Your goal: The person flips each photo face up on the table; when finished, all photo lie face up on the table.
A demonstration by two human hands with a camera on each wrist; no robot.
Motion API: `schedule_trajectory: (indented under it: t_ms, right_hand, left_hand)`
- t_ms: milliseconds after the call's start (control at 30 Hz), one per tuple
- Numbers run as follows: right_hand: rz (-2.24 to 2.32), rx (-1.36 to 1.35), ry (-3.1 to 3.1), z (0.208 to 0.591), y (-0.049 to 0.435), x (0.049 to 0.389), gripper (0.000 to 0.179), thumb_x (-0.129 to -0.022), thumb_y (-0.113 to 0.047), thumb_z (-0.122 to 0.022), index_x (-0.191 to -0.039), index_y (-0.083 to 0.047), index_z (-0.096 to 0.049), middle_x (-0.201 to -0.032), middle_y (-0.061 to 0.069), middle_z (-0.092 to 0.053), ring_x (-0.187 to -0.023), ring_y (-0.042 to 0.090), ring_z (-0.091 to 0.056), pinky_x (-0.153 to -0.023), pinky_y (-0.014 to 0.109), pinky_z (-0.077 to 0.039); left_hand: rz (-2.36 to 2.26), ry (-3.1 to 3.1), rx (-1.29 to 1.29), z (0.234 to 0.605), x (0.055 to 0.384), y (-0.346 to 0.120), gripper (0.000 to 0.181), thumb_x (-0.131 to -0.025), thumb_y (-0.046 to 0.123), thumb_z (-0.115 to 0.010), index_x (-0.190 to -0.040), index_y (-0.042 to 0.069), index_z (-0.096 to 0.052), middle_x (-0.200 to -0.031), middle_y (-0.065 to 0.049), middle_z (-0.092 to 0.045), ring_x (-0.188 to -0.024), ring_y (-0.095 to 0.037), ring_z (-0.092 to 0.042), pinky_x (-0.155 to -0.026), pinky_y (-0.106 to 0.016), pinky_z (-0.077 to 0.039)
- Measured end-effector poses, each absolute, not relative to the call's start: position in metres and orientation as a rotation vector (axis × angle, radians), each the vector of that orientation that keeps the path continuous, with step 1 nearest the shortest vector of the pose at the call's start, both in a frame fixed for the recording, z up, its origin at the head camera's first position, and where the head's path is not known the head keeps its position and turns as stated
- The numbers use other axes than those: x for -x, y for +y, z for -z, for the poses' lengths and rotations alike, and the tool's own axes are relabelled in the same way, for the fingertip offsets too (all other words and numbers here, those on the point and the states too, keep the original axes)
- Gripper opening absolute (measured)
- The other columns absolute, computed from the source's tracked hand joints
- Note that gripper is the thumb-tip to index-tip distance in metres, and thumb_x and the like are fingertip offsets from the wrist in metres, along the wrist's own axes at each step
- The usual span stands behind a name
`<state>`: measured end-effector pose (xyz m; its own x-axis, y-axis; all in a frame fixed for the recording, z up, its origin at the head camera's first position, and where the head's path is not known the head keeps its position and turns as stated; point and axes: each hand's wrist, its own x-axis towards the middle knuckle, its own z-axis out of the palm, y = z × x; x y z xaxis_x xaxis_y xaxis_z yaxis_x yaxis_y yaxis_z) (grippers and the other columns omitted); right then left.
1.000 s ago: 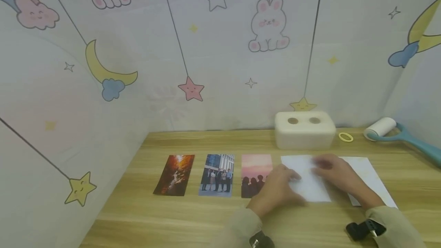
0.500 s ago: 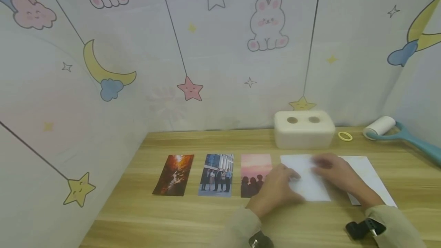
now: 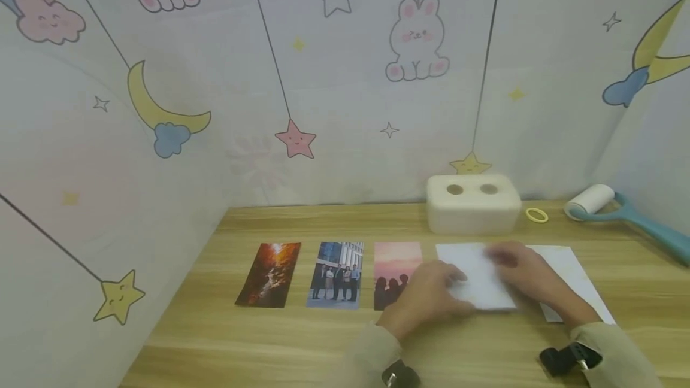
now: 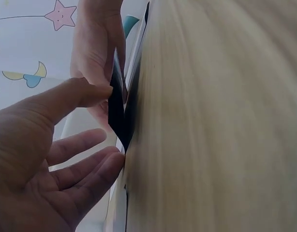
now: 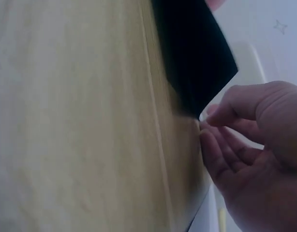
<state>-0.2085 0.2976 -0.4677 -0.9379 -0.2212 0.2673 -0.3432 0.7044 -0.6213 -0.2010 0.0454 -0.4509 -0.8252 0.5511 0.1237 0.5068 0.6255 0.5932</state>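
Observation:
Between my hands is a photo card [image 3: 477,283], white side up, its near edge raised off the table. My left hand [image 3: 423,298] holds its left side, with the thumb [image 4: 93,94] against the raised edge in the left wrist view. At the opposite side, my right hand [image 3: 530,274] pinches the card's edge and looks blurred. Both wrist views show the dark underside [image 5: 194,53] tilted up from the wood. Left of my hands lie an autumn forest photo [image 3: 269,274], an office group photo [image 3: 336,280] and a pink sky photo [image 3: 396,259], partly covered by my left hand.
Another white card [image 3: 571,274] lies partly under my right forearm. Behind stand a white box with two holes [image 3: 474,211], a yellow ring [image 3: 536,215] and a lint roller [image 3: 593,202] with a blue handle. A patterned cloth wall [image 3: 345,88] closes off the table's back.
The near edge of the white-side-up card has come up slightly from the table. Both hands keep nearly the same places, and the head view has shifted a little.

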Motion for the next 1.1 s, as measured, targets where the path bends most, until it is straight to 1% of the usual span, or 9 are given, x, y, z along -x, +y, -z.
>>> schedule_trajectory:
  t_ms: [100, 267, 400, 500, 567, 700, 867, 1000, 1100]
  right_hand:
    - [-1.052, -0.499, -2.732, 0.469, 0.300, 0.208, 0.033, -0.086, 0.006, -0.075, -0.120, 0.009, -0.071, -0.117, 0.024, -0.072, -0.107, 0.041, -0.067, -0.089, 0.042, -0.056]
    - [-1.061, -0.575, -2.709, 0.470, 0.305, 0.209, 0.033, -0.087, 0.006, -0.075, -0.120, 0.006, -0.072, -0.116, 0.021, -0.073, -0.107, 0.037, -0.067, -0.089, 0.034, -0.055]
    - [-1.050, -0.618, -2.682, 0.471, 0.308, 0.209, 0.035, -0.086, 0.007, -0.076, -0.121, 0.003, -0.073, -0.117, 0.018, -0.073, -0.107, 0.025, -0.067, -0.090, 0.028, -0.053]
    - [-1.066, -0.689, -2.650, 0.473, 0.312, 0.211, 0.036, -0.085, 0.009, -0.076, -0.120, 0.005, -0.072, -0.117, 0.020, -0.072, -0.107, 0.012, -0.065, -0.089, 0.022, -0.052]
    - [-1.070, -0.740, -2.619, 0.475, 0.313, 0.212, 0.036, -0.084, 0.011, -0.076, -0.120, 0.006, -0.072, -0.116, 0.021, -0.072, -0.107, 0.007, -0.064, -0.090, 0.018, -0.050]
    - [-1.074, -0.794, -2.607, 0.475, 0.316, 0.212, 0.034, -0.087, 0.010, -0.076, -0.121, 0.005, -0.071, -0.116, 0.019, -0.073, -0.109, 0.002, -0.062, -0.092, 0.012, -0.046]
    - [-1.099, -0.777, -2.662, 0.471, 0.319, 0.212, 0.034, -0.092, 0.002, -0.078, -0.126, 0.001, -0.071, -0.120, 0.016, -0.073, -0.111, 0.001, -0.062, -0.093, 0.014, -0.047]
    - [-1.117, -0.786, -2.645, 0.471, 0.321, 0.211, 0.034, -0.090, 0.001, -0.080, -0.123, 0.000, -0.072, -0.118, 0.012, -0.074, -0.110, -0.001, -0.062, -0.093, 0.011, -0.045]
    - [-1.121, -0.821, -2.600, 0.472, 0.322, 0.212, 0.032, -0.088, 0.002, -0.082, -0.119, -0.001, -0.073, -0.116, 0.006, -0.074, -0.110, -0.002, -0.062, -0.094, 0.008, -0.042]
  left_hand:
    - [-1.054, 2.708, -0.906, 0.455, 0.204, 0.043, 0.040, -0.079, 0.029, -0.094, -0.113, 0.015, -0.080, -0.100, 0.011, -0.072, -0.090, 0.000, -0.061, -0.083, -0.014, -0.049]
    - [-1.136, 2.657, -0.885, 0.457, 0.207, 0.039, 0.032, -0.082, 0.030, -0.092, -0.109, 0.016, -0.080, -0.097, 0.013, -0.071, -0.088, 0.001, -0.060, -0.083, -0.016, -0.050]
    - [-1.179, 2.645, -0.900, 0.457, 0.208, 0.038, 0.020, -0.087, 0.029, -0.088, -0.102, 0.019, -0.082, -0.089, 0.019, -0.071, -0.083, 0.004, -0.061, -0.081, -0.014, -0.049]
    - [-1.221, 2.624, -0.887, 0.456, 0.207, 0.038, 0.009, -0.089, 0.028, -0.085, -0.095, 0.021, -0.085, -0.078, 0.023, -0.070, -0.076, 0.005, -0.061, -0.076, -0.013, -0.049]
    - [-1.241, 2.606, -0.866, 0.455, 0.207, 0.037, 0.006, -0.089, 0.028, -0.084, -0.091, 0.022, -0.086, -0.072, 0.025, -0.068, -0.070, 0.005, -0.059, -0.071, -0.013, -0.049]
    - [-1.228, 2.623, -0.887, 0.456, 0.208, 0.036, 0.008, -0.091, 0.029, -0.082, -0.088, 0.022, -0.086, -0.069, 0.025, -0.066, -0.066, 0.004, -0.057, -0.067, -0.014, -0.048]
    - [-1.182, 2.658, -0.967, 0.457, 0.211, 0.035, 0.013, -0.096, 0.028, -0.079, -0.087, 0.020, -0.085, -0.072, 0.023, -0.068, -0.071, 0.007, -0.056, -0.073, -0.011, -0.046]
    - [-1.159, 2.668, -1.008, 0.457, 0.213, 0.034, 0.015, -0.097, 0.027, -0.077, -0.086, 0.020, -0.083, -0.072, 0.023, -0.066, -0.073, 0.008, -0.056, -0.076, -0.011, -0.046]
    - [-1.160, 2.657, -1.012, 0.457, 0.213, 0.034, 0.016, -0.098, 0.027, -0.076, -0.084, 0.021, -0.082, -0.069, 0.024, -0.063, -0.072, 0.007, -0.056, -0.074, -0.011, -0.046]
